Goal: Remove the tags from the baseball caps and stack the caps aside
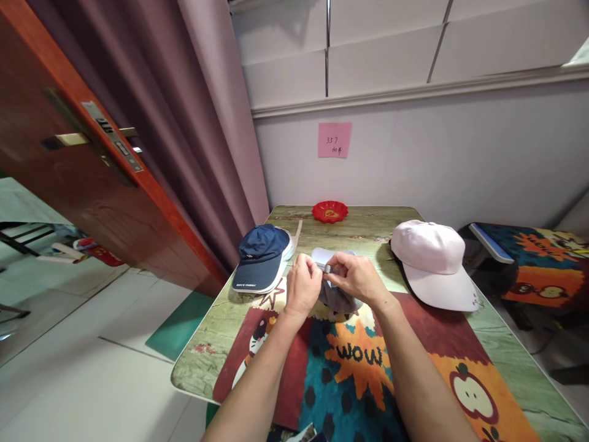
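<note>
A: Which step is in hand?
B: Strap work, I judge. The left hand (304,281) and right hand (356,276) are meeting over the gray cap (343,302). The right is pinching a pale strap (327,269); the left, fingers curled tight, is seemingly pinching its other end, contact partly hidden.
A: Location?
B: The gray cap is lying mid-bench (197,362), between the blue cap (262,252) and pink cap (427,245), apart from both.
A: Next move?
B: Probably calling for a firm pinch and small, level finger motions, keeping the strap from twisting.
A: Orientation?
B: A pale part, apparently the brim (320,253), is pointing toward the wall (294,172). The long axis is seemingly running front to back; the hands are covering much of it.
</note>
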